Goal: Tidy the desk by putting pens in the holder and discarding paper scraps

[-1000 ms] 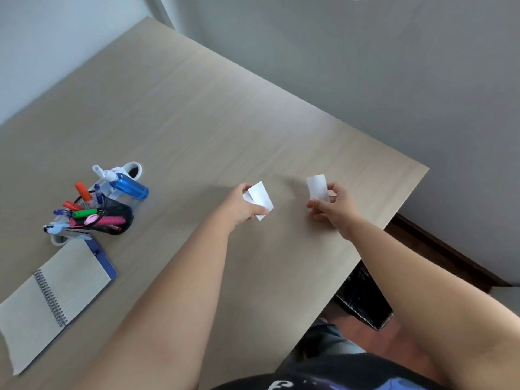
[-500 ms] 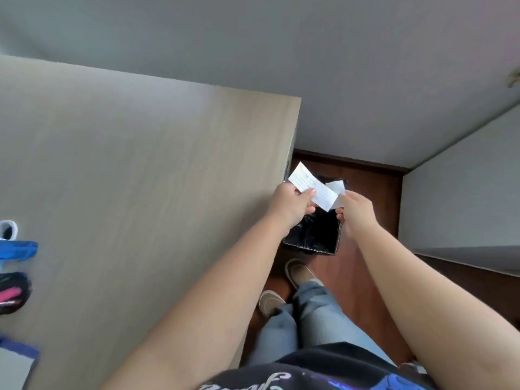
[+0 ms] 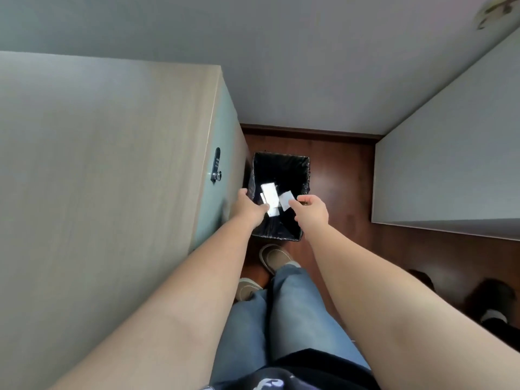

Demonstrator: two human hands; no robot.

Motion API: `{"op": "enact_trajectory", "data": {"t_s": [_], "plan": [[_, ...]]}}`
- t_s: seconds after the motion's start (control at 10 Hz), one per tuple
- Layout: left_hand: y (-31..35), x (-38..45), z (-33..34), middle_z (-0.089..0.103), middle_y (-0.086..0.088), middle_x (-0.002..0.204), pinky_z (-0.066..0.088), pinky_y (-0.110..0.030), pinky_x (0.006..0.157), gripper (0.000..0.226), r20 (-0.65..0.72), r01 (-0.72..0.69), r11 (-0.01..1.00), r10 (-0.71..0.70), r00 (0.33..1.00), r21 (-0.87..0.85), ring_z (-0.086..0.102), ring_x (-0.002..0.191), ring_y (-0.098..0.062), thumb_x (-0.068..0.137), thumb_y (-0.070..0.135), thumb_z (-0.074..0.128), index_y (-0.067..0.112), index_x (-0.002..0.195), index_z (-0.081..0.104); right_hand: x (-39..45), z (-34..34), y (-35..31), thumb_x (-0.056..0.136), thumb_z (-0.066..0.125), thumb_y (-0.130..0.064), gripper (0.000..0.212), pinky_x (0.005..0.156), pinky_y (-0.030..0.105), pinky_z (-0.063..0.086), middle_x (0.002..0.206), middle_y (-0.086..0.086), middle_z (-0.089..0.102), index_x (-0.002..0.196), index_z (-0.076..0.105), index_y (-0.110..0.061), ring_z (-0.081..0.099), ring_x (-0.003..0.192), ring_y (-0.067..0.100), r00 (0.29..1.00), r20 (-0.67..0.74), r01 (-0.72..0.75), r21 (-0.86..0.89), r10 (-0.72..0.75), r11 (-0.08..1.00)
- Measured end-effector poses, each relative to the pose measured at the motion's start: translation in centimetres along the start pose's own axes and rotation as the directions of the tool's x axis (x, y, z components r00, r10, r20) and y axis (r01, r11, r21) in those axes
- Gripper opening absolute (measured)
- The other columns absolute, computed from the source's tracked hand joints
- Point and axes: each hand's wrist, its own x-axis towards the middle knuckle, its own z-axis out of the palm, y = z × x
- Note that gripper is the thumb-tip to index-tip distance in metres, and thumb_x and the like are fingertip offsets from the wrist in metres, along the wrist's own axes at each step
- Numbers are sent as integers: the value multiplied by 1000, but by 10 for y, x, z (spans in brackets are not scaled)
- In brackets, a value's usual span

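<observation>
Over bin, blank paper scraps.

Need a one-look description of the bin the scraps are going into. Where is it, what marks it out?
Start at the light wood desk on the left and follow its right side panel down to the reddish-brown floor. The bin stands there, close to that panel, below both hands. It is the only square, open-topped container in view, lined with a glossy black bag, white paper scraps over its opening.
</observation>
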Motion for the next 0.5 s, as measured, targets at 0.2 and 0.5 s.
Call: {"op": "enact_trajectory", "data": {"t_s": [0.2,0.5], "plan": [[-14,-23,-21,61,-5,122,47,-32,83,54,16,66,988,-68,998,137,59,95,-25,85,39,60,24,135,45,-8,-23,-13,81,64,-23,12,51,27,46,72,0,60,90,56,-22,52,53,16,985,160,-50,-127,70,991],[-63,-128,-81,64,5,100,46,-21,76,33,241,-42,997,57,969,-65,59,84,-9,89,29,62,23,121,59,-48,-31,-75,90,49,-12,18,48,22,39,73,3,60,99,64,-16,47,54,13,954,271,145,-51,-126,988]]}}
